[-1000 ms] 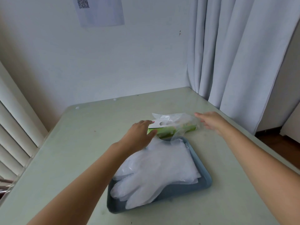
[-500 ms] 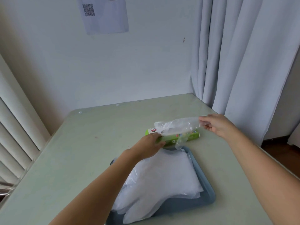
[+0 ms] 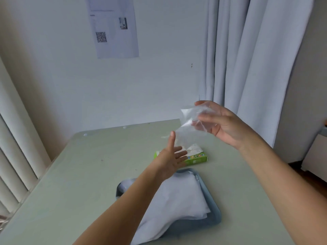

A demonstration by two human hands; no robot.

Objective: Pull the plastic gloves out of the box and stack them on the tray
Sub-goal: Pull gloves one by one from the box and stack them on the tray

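Note:
My right hand (image 3: 220,124) holds a clear plastic glove (image 3: 187,129) in the air above the table, its fingers and thumb closed on the upper end. The glove hangs down toward the green box (image 3: 196,159), which lies on the table just behind the tray. My left hand (image 3: 172,156) is raised over the box with fingers spread, just below the hanging glove and holding nothing. The blue-grey tray (image 3: 215,219) near me carries a pile of white gloves (image 3: 177,204), partly hidden by my left forearm.
A pale green table (image 3: 85,183) stands in a corner against a white wall. Grey curtains (image 3: 247,59) hang at the right behind my right hand. Blinds (image 3: 16,147) run along the left edge. A paper sheet with a QR code (image 3: 113,27) is on the wall.
My right hand has lifted the glove up and out of the box. My left hand has left the box and opened upward. The view has tilted up.

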